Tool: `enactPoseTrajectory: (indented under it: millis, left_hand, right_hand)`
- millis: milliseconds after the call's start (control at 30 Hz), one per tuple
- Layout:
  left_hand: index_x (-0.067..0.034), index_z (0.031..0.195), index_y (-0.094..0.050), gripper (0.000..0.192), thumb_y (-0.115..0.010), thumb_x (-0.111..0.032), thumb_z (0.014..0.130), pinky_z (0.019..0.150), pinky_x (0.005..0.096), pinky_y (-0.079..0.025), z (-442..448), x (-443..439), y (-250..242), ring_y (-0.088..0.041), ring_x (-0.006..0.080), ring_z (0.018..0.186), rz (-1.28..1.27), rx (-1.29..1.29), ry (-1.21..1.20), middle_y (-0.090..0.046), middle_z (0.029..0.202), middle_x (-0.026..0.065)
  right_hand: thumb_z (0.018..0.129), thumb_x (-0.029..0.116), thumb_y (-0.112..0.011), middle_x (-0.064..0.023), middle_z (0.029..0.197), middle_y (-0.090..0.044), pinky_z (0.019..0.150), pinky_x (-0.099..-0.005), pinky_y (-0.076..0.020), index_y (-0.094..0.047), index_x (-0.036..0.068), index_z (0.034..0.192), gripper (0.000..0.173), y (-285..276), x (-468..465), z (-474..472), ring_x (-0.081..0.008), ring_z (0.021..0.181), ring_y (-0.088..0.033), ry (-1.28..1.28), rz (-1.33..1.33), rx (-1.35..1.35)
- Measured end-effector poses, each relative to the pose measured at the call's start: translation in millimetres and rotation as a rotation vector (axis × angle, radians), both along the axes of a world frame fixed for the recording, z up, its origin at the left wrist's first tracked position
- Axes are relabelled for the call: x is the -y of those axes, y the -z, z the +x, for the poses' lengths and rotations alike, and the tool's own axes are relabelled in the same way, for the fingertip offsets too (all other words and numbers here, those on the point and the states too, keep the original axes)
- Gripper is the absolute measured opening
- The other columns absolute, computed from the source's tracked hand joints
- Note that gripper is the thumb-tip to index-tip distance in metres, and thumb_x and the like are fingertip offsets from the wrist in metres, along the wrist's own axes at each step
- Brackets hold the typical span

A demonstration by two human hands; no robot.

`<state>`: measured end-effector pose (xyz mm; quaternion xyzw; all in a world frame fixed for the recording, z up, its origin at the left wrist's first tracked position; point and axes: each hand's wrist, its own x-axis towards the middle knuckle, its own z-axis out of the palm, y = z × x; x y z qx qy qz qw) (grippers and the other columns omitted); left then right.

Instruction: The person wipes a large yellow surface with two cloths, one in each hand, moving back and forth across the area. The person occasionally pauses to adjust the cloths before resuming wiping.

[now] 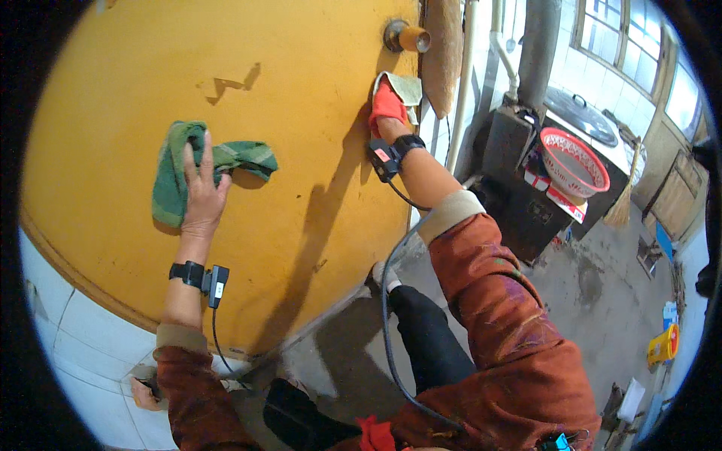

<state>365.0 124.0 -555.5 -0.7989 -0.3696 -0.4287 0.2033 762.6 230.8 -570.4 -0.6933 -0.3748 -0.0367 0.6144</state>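
Note:
My left hand (203,194) lies against the yellow door (271,237), on a crumpled green checked cloth (171,180). Its index and middle fingers stretch over the cloth, and one end of the cloth sticks out to the right. Near the door's right edge, my right hand (389,125) is in a red and pale-green cloth (390,101), which hides the fingers. Above that cloth, a round doorknob (410,38) juts out. Both wrists wear black straps with small wired boxes.
To the right, a dark stove-like cabinet (507,208) bears a red-and-white basin (575,163) and a lidded pan (581,118). A straw broom (623,191) leans beside it. A yellow bucket (663,345) stands at the far right. White wall tiles (84,332) run along the lower left.

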Motion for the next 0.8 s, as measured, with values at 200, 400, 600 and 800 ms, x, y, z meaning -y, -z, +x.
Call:
enactPoseTrajectory:
  millis: [200, 400, 600, 800]
  left_hand:
    - [-0.019, 0.151, -0.022, 0.074, -0.054, -0.009, 0.084, 0.110, 0.0498, -0.027, 0, -3, 7, -0.020, 0.0442, 0.137, 0.026, -0.027, -0.059, -0.015, 0.149, 0.0241]
    - [-0.018, 0.151, -0.023, 0.073, -0.054, -0.010, 0.085, 0.110, 0.0498, -0.028, -1, -5, 9, -0.021, 0.0441, 0.137, 0.042, -0.094, -0.153, -0.014, 0.150, 0.0234]
    - [-0.017, 0.150, -0.022, 0.073, -0.054, -0.008, 0.086, 0.110, 0.0493, -0.029, 2, 2, 8, -0.019, 0.0433, 0.138, 0.018, -0.068, -0.087, -0.013, 0.150, 0.0224]
    - [-0.019, 0.151, -0.021, 0.073, -0.053, -0.007, 0.085, 0.110, 0.0510, -0.029, 5, 3, 9, -0.019, 0.0440, 0.138, -0.011, -0.055, -0.117, -0.014, 0.150, 0.0209]
  right_hand:
    - [0.095, 0.049, -0.040, -0.0163, 0.141, -0.045, 0.103, -0.0382, -0.0377, -0.046, 0.005, 0.134, 0.059, 19, 36, -15, -0.0321, 0.129, -0.044, -0.075, 0.199, -0.253]
    - [0.097, 0.041, -0.038, -0.0110, 0.110, -0.064, 0.082, -0.0400, -0.0460, -0.058, 0.008, 0.110, 0.041, 90, 4, 10, -0.0272, 0.096, -0.060, 0.164, 0.362, -0.151]
    - [0.095, 0.045, -0.040, -0.0115, 0.112, -0.060, 0.081, -0.0386, -0.0458, -0.057, 0.008, 0.113, 0.045, 148, 26, 19, -0.0248, 0.095, -0.058, -0.350, -0.026, -0.842]
    - [0.094, 0.037, -0.039, -0.0160, 0.103, -0.058, 0.084, -0.0393, -0.0441, -0.057, 0.012, 0.103, 0.032, 64, 30, -33, -0.0287, 0.098, -0.055, -0.256, -0.238, -0.042]
